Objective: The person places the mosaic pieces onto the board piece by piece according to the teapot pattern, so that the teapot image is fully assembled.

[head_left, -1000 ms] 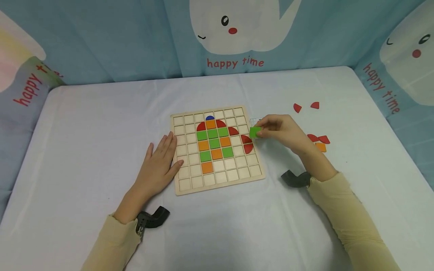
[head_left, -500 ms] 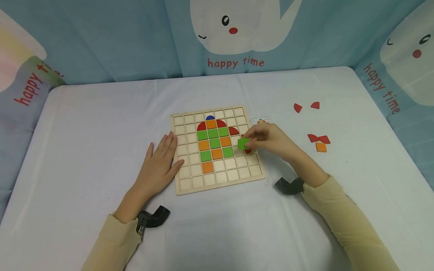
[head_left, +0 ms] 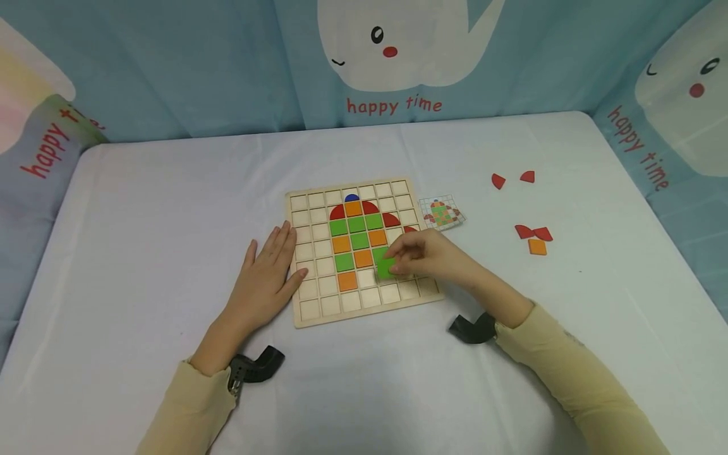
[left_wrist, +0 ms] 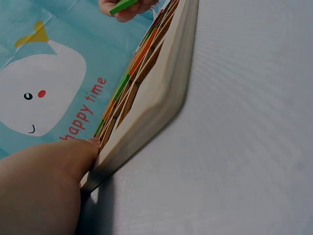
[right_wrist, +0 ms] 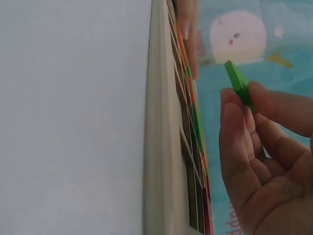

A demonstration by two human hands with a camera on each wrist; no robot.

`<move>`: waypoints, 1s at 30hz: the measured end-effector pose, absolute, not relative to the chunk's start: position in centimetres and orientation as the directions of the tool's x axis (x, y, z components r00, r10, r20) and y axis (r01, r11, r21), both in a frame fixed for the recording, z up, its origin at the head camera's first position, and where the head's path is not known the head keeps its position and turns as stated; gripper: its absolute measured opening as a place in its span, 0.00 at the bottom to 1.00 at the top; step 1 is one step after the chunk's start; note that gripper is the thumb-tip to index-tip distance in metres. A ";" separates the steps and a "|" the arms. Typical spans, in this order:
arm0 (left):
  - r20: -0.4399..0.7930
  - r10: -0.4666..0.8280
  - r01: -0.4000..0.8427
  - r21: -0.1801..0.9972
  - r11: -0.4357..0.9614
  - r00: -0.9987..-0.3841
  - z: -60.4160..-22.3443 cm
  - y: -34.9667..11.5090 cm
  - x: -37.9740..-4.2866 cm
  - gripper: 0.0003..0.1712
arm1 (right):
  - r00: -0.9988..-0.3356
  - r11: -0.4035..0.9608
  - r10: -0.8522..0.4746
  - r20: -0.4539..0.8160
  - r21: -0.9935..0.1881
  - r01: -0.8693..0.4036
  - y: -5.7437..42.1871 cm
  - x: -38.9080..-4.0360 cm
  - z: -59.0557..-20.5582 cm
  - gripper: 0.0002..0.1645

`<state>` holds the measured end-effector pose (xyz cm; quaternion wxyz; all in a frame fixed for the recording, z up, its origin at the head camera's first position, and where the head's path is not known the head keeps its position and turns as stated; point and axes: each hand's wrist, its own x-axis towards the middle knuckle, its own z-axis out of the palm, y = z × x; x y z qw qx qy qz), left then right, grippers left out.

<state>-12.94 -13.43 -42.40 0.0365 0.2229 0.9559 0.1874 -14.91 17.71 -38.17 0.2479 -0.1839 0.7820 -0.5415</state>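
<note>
My right hand (head_left: 429, 256) pinches a green square tile (head_left: 384, 270) between thumb and fingers, over the lower middle of a wooden grid board (head_left: 330, 307). In the right wrist view, the green tile (right_wrist: 237, 81) is tilted, above the board's edge. Green and orange squares, red quarter-round pieces and a blue half-round piece (head_left: 352, 198) sit in the board's cells. The right hand covers some cells on that side. Fingers extended, my left hand (head_left: 263, 278) lies at the board's left edge, its thumb (left_wrist: 90, 147) touching the rim in the left wrist view.
A small printed card (head_left: 442, 213) with a coloured grid pattern lies beyond the board's right side. Farther right are several loose red quarter-round pieces (head_left: 498, 181) and an orange square (head_left: 537, 247). A blue printed curtain (head_left: 216, 69) stands behind the white table (head_left: 170, 208).
My right hand has carried the green tile from beside the card leftward and nearer, over the board. The card, covered before, now shows. The left hand has stayed put.
</note>
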 end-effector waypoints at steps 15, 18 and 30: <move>0.008 0.440 0.409 0.382 0.829 -0.898 -42.4 -13.4 -13.0 0.42 | -0.829 0.416 -0.508 -0.233 -0.909 0.001 16.1 -14.6 -39.1 0.10; 0.002 0.442 0.409 0.384 0.828 -0.897 -42.4 -13.3 -13.0 0.41 | -0.834 0.441 -0.501 -0.232 -0.898 -0.015 15.7 -14.5 -39.2 0.09; -0.008 0.438 0.403 0.378 0.834 -0.899 -42.3 -13.5 -13.0 0.41 | -0.819 0.485 -0.505 -0.271 -0.874 -0.010 15.1 -14.4 -39.0 0.12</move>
